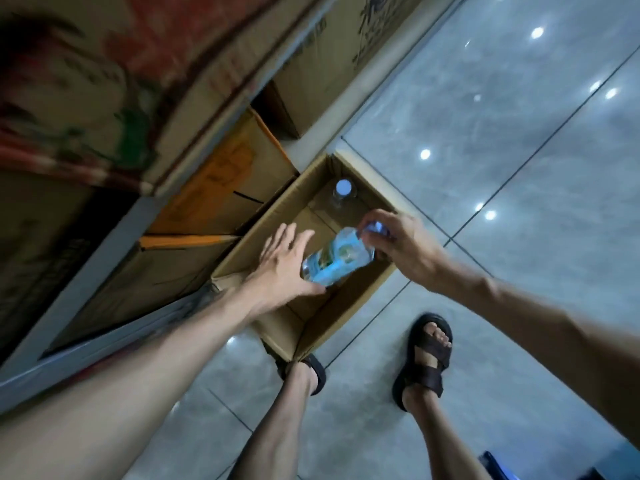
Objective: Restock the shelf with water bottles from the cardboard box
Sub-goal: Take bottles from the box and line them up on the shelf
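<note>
An open cardboard box (pixel 349 303) stands on the tiled floor beside the shelf. Above it my right hand (pixel 401 244) grips a water bottle (pixel 337 258) with a light blue label by its capped neck, tilted nearly flat. My left hand (pixel 280 265) reaches in from the left with fingers spread straight, its palm and thumb at the bottle's base. A second bottle (pixel 343 190) stands upright in the box's far corner, only its white cap and shoulders showing.
The grey metal shelf frame (pixel 114 237) runs along the left, its levels packed with closed cardboard cartons (pixel 221 188). My sandalled feet (pixel 427 358) stand just behind the box on glossy grey tiles (pixel 519 133). A blue object (pixel 491 462) pokes in at the bottom right.
</note>
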`<state>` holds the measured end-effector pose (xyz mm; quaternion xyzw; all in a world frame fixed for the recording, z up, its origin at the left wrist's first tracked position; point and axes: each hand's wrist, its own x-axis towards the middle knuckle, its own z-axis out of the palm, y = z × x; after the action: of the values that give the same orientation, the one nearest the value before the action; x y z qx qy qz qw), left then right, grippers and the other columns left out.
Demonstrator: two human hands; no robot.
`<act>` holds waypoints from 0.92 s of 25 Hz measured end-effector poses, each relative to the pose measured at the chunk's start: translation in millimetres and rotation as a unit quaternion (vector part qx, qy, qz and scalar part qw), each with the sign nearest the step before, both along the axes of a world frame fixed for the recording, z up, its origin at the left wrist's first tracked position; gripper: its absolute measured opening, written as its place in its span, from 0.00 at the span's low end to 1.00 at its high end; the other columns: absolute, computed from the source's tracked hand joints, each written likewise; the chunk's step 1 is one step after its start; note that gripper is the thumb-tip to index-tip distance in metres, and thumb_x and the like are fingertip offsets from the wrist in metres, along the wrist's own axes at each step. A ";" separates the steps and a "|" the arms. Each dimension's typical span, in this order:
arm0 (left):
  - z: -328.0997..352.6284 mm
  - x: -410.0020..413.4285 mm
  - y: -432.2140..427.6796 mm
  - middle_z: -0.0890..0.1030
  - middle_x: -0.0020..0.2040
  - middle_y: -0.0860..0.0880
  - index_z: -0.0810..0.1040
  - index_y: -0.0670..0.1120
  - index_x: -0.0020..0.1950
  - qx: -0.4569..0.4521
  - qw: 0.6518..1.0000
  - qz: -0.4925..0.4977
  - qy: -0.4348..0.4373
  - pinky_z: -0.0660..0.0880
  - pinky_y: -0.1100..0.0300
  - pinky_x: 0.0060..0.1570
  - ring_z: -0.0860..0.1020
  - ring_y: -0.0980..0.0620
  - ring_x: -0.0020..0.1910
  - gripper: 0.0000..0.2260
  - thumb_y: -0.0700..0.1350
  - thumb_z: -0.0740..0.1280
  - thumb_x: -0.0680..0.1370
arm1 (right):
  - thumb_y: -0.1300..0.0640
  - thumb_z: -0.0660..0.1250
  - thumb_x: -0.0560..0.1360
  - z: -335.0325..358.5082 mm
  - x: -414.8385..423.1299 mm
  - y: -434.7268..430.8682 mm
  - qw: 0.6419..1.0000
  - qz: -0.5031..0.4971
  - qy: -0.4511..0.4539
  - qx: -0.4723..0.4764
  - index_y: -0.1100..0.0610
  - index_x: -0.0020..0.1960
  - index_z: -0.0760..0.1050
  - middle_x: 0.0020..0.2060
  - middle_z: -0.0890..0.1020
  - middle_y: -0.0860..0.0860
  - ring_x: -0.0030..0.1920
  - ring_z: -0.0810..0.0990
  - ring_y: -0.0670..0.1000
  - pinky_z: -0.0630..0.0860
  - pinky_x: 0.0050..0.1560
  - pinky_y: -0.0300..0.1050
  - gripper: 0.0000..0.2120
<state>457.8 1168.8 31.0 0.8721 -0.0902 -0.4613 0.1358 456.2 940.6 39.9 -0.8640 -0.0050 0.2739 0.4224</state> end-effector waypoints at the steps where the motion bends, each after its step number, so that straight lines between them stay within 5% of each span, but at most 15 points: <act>1: 23.9 2.7 -8.1 0.57 0.77 0.43 0.55 0.49 0.77 -0.026 1.000 -0.008 0.014 0.51 0.51 0.74 0.51 0.44 0.78 0.45 0.58 0.75 0.67 | 0.59 0.67 0.77 28.4 0.9 -3.2 0.999 -0.020 0.018 0.044 0.56 0.53 0.79 0.38 0.78 0.49 0.39 0.75 0.49 0.70 0.37 0.38 0.06; 3: 81.8 15.3 -20.8 0.76 0.62 0.49 0.66 0.50 0.68 -0.082 0.996 0.032 0.017 0.68 0.60 0.58 0.71 0.47 0.67 0.36 0.56 0.77 0.65 | 0.61 0.67 0.77 94.4 8.7 -13.4 0.985 -0.078 0.066 0.141 0.56 0.49 0.79 0.31 0.77 0.44 0.31 0.74 0.46 0.69 0.33 0.36 0.03; 6: 195.0 43.8 -38.1 0.76 0.40 0.57 0.69 0.52 0.52 -0.087 0.994 0.057 -0.024 0.66 0.63 0.37 0.77 0.54 0.44 0.26 0.56 0.78 0.63 | 0.62 0.64 0.79 199.8 23.2 -35.6 0.941 -0.177 0.132 0.256 0.60 0.52 0.78 0.32 0.78 0.49 0.32 0.74 0.48 0.71 0.33 0.39 0.05; 12: 426.5 63.9 -72.1 0.81 0.45 0.49 0.65 0.50 0.53 -0.062 0.979 0.046 -0.191 0.66 0.56 0.40 0.80 0.45 0.50 0.27 0.61 0.74 0.65 | 0.45 0.68 0.74 393.5 30.7 -32.4 0.859 -0.297 0.207 0.361 0.54 0.62 0.76 0.52 0.83 0.56 0.50 0.81 0.53 0.77 0.53 0.47 0.20; 17: 590.6 47.2 -81.6 0.83 0.47 0.47 0.66 0.49 0.58 -0.051 0.947 0.105 -0.301 0.70 0.57 0.37 0.81 0.44 0.48 0.28 0.57 0.74 0.65 | 0.57 0.68 0.76 561.7 43.6 -18.2 0.875 -0.232 0.176 0.388 0.57 0.58 0.77 0.51 0.85 0.55 0.48 0.85 0.52 0.81 0.52 0.47 0.11; 20: 672.9 24.1 -73.0 0.80 0.53 0.50 0.66 0.49 0.61 -0.188 0.931 0.241 -0.202 0.77 0.60 0.45 0.79 0.53 0.50 0.27 0.51 0.76 0.68 | 0.58 0.71 0.74 641.2 47.7 -19.3 0.886 -0.208 0.200 0.364 0.63 0.57 0.76 0.47 0.86 0.59 0.47 0.86 0.56 0.83 0.47 0.49 0.14; 23: 734.7 -1.8 -53.7 0.82 0.53 0.50 0.72 0.48 0.61 -0.362 0.848 0.387 0.003 0.77 0.64 0.47 0.81 0.55 0.49 0.18 0.47 0.72 0.74 | 0.59 0.71 0.73 697.0 51.8 -20.3 0.882 -0.180 0.237 0.366 0.64 0.55 0.75 0.45 0.85 0.62 0.46 0.86 0.59 0.83 0.49 0.54 0.14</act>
<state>456.0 1115.1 765.7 0.7242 0.0946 -0.3082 0.6096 508.0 920.3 736.8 -0.5430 0.1511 0.3685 0.7393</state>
